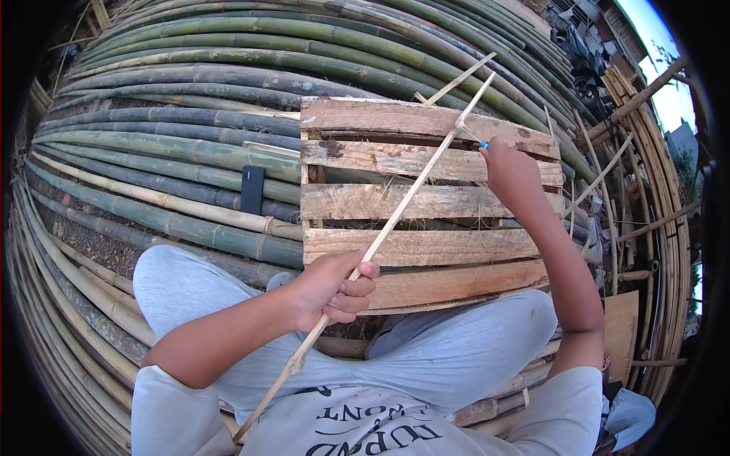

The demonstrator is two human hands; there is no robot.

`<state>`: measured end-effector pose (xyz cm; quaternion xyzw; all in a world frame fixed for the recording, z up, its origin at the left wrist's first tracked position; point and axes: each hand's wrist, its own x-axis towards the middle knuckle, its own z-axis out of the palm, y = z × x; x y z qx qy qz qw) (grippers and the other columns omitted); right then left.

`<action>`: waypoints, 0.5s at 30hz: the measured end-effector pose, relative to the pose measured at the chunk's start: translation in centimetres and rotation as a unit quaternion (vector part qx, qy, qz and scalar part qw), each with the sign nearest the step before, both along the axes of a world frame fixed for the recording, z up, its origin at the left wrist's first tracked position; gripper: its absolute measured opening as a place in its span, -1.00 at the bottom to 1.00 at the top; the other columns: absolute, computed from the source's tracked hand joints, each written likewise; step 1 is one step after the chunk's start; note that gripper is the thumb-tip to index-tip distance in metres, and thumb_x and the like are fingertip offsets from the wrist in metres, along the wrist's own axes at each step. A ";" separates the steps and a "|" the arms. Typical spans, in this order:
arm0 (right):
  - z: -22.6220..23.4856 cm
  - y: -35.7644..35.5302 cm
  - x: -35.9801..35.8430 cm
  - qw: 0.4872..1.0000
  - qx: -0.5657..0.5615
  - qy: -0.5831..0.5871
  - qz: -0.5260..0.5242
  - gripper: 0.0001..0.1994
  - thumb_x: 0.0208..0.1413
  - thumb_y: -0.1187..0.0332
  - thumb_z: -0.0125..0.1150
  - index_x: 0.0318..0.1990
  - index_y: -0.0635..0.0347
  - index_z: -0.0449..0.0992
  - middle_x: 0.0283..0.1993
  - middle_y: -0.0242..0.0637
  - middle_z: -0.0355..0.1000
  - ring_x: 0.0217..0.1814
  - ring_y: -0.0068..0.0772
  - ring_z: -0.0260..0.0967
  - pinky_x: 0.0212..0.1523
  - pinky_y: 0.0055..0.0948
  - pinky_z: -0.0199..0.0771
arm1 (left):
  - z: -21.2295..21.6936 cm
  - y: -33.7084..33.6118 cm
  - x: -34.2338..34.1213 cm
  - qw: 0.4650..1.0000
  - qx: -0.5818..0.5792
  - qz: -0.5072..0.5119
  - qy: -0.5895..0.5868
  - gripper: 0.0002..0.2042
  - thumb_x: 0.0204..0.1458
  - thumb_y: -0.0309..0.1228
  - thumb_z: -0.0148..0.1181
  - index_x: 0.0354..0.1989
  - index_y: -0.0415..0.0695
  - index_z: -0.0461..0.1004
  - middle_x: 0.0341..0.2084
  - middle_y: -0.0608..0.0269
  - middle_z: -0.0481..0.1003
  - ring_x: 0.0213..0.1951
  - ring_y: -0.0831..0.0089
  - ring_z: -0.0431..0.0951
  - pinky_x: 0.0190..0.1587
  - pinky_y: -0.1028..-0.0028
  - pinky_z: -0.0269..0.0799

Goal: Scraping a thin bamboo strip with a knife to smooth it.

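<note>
Seated cross-legged in pale grey trousers (456,334) and a white printed shirt (525,414), low down among long bamboo poles (175,152). Facing, just ahead of the legs, a slatted wooden pallet (426,201) of rough, reddish-brown planks with dark gaps between and stringy fibres scattered on top. To the left of it, flat on the poles, a dark phone (252,190); to the right, lower down, a tan board (621,334). Past the far edge, a split pale piece (460,78) over more green poles packed side by side. Farther off at the right, long tan canes (669,251) among crossing bars, then dark clutter (585,83) and a patch of bright sky (646,23).

Gripping a long pale bamboo strip (411,190) with the left hand (338,287), fingers curled round it above the lap, elbow bent. Holding it aslant, from the lower left by the shirt, over the lap and across the pallet, tip past the far edge. Farther out, stretching the right arm forward, right hand (506,163) closed round a small tool (484,144), showing only a blue end and a thin part near the strip's upper node; impossible to tell whether touching.
</note>
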<state>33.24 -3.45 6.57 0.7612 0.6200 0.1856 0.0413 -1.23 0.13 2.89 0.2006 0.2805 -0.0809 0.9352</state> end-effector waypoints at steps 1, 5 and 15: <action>0.2 -1.1 -4.8 0.999 -0.009 0.043 0.022 -0.73 0.32 0.20 -0.01 -0.36 0.20 0.32 -0.65 -0.18 0.42 -0.61 -0.11 0.46 -0.62 -0.20 0.41 | -0.1 0.1 -0.2 1.000 -0.002 0.004 0.009 -0.62 0.36 0.01 -0.33 -0.47 0.13 0.17 -0.75 0.61 0.01 -0.76 0.77 -0.10 -0.80 0.67 -0.27; 0.2 -4.8 -13.2 0.970 -0.073 0.146 0.179 -0.70 0.29 0.16 0.04 -0.39 0.17 0.28 -0.69 -0.25 0.37 -0.70 -0.17 0.39 -0.67 -0.27 0.36 | -0.1 -0.2 -0.3 1.000 -0.007 -0.002 0.001 -0.64 0.37 0.00 -0.34 -0.42 0.08 0.17 -0.72 0.56 0.01 -0.75 0.72 -0.09 -0.78 0.62 -0.25; -2.6 -2.6 -8.2 0.974 -0.046 0.132 0.180 -0.72 0.22 0.21 0.15 -0.40 0.16 0.26 -0.67 -0.17 0.37 -0.65 -0.06 0.39 -0.64 -0.15 0.33 | 0.4 -1.3 0.4 0.998 0.055 0.011 0.036 -0.61 0.36 0.03 -0.37 -0.45 0.11 0.15 -0.73 0.59 -0.01 -0.74 0.76 -0.10 -0.76 0.65 -0.25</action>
